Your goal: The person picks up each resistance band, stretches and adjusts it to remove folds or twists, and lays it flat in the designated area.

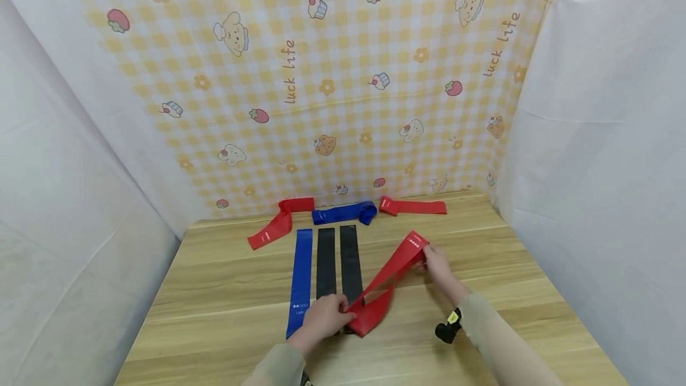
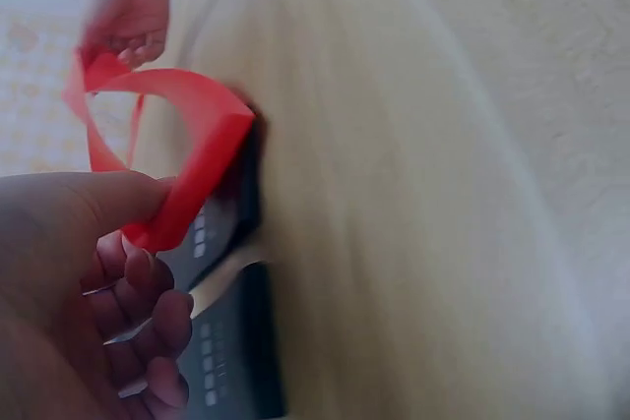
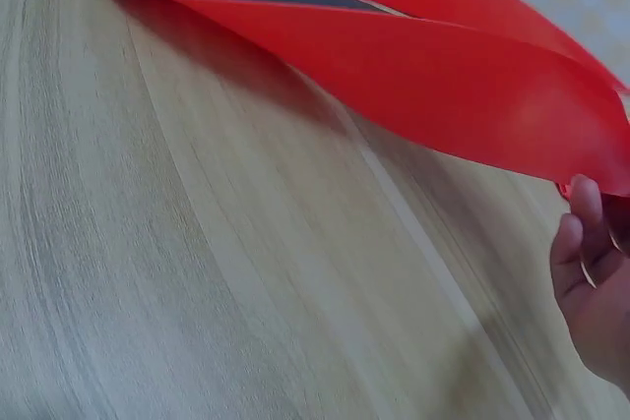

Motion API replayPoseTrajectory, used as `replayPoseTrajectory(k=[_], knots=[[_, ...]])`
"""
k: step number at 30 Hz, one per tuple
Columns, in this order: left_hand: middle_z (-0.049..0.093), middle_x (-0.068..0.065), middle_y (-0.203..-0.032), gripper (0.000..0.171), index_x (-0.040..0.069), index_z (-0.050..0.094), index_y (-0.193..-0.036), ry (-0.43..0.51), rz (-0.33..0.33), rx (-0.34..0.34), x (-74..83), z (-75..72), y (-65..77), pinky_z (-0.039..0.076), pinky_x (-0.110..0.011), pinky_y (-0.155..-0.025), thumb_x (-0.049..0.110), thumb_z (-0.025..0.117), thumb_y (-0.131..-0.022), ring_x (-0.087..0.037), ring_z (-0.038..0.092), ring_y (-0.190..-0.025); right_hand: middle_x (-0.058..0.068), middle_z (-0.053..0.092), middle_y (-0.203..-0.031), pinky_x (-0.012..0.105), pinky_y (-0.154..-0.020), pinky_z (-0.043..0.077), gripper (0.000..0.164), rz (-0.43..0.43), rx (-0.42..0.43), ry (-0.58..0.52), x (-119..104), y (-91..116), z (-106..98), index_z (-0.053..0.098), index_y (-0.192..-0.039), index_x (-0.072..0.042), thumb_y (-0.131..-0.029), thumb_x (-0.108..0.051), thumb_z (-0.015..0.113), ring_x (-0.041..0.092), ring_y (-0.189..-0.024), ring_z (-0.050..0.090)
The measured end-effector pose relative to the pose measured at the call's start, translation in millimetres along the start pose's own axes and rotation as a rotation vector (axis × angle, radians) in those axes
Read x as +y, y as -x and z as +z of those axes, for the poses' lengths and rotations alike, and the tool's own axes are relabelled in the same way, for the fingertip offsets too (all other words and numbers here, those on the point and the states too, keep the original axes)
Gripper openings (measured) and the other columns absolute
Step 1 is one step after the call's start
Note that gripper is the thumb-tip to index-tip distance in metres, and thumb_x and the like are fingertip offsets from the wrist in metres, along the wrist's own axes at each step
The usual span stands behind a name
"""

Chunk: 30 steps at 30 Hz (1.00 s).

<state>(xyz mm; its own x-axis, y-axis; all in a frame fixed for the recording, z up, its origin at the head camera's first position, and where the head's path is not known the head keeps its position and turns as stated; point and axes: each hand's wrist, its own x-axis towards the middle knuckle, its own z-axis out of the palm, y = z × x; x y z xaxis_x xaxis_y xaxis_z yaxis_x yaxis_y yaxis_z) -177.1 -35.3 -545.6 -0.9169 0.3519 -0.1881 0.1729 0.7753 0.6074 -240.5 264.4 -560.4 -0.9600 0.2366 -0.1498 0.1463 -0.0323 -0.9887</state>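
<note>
A red resistance band (image 1: 391, 267) stretches as an open loop between both hands, above the wooden table. My left hand (image 1: 326, 317) pinches its near end between thumb and finger; in the left wrist view the other fingers are loosely curled. At the far right end, my right hand (image 1: 436, 267) grips the band's edge near its printed white dots. Under and beside the left hand lie two black bands (image 1: 326, 261), side by side, their near ends partly hidden. Left of them lies a flat blue band (image 1: 301, 273) with dots and the word "Light".
Along the table's back edge lie a folded red band (image 1: 278, 225), a twisted blue band (image 1: 343, 213) and another red band (image 1: 418, 206). A yellow checked cloth (image 1: 348, 106) hangs behind, with white sheets (image 1: 595, 136) at both sides.
</note>
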Motion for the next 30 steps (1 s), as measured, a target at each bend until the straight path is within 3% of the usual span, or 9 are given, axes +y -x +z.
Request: replayPoseTrajectory(k=[6,12,15,21,30], knots=[[0.052,0.007,-0.058,0.025,0.018,0.054,-0.069,0.022,0.055,0.051,-1.8,-18.9,-2.1,0.031,-0.024,-0.043,0.025,0.071,-0.086,-0.011,0.045,-0.048,0.001,0.053,-0.066,0.025,-0.057,0.046,0.027,-0.029,0.071,0.063,-1.9,0.0,-4.7,0.055,-0.089,0.007,-0.101,-0.009,0.037,0.014,-0.059,0.052],[0.052,0.006,-0.058,0.022,0.018,0.054,-0.07,0.037,0.039,0.079,-6.7,-33.2,-6.7,0.032,-0.024,-0.043,0.021,0.068,-0.087,-0.011,0.046,-0.049,0.005,0.052,-0.06,0.023,-0.051,0.042,0.026,-0.097,0.125,0.138,-3.4,0.7,-5.2,0.058,-0.08,0.007,-0.097,-0.004,0.042,0.012,-0.052,0.049],[0.051,0.005,-0.057,0.022,0.016,0.053,-0.07,0.041,0.039,0.094,-9.5,-39.0,-10.3,0.032,-0.024,-0.043,0.02,0.067,-0.087,-0.011,0.046,-0.048,0.005,0.051,-0.056,0.023,-0.048,0.04,0.025,-0.147,0.14,0.201,-4.1,1.7,-6.2,0.062,-0.086,0.011,-0.095,-0.002,0.043,0.011,-0.051,0.047],[0.049,0.004,-0.055,0.022,0.014,0.052,-0.071,0.043,0.044,0.139,-14.0,-46.8,-14.5,0.035,-0.024,-0.044,0.017,0.066,-0.088,-0.011,0.046,-0.047,0.012,0.056,-0.062,0.024,-0.048,0.04,0.026,-0.213,0.141,0.307,-3.6,2.8,-8.4,0.067,-0.105,0.012,-0.093,0.0,0.047,0.011,-0.052,0.048],[0.051,0.003,-0.056,0.019,0.013,0.055,-0.072,0.084,-0.011,0.162,-22.1,-48.3,-18.3,0.035,-0.025,-0.044,0.018,0.06,-0.089,-0.012,0.048,-0.046,0.013,0.064,-0.076,0.023,-0.052,0.041,0.021,-0.339,0.159,0.419,4.8,2.7,-10.6,0.072,-0.094,0.008,-0.083,0.009,0.054,0.015,-0.062,0.05]])
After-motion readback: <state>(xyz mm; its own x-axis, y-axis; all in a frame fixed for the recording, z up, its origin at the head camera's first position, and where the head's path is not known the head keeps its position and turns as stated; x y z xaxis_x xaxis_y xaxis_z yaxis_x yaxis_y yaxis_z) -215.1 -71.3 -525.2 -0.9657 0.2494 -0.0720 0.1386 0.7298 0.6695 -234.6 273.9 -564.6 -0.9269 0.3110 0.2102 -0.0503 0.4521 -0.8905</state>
